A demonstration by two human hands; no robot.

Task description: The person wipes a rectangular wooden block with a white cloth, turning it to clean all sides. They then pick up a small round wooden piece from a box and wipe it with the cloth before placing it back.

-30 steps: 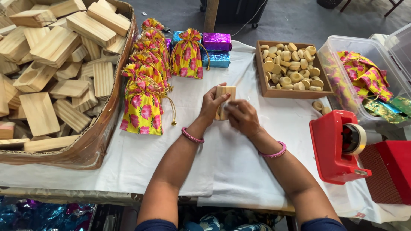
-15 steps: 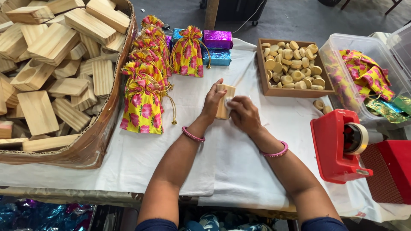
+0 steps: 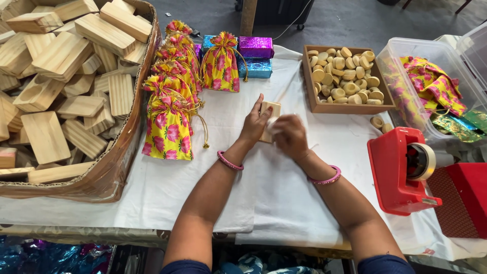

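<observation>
wooden block (image 3: 269,122), long axis running away from the body, is gripped between left hand (image 3: 253,124) and right hand (image 3: 290,136), both touching it.

Table (image 3: 167,193) under white cloth; grey floor (image 3: 355,20) beyond the table, dark cabinet (image 3: 289,12) there, daylight even.
</observation>
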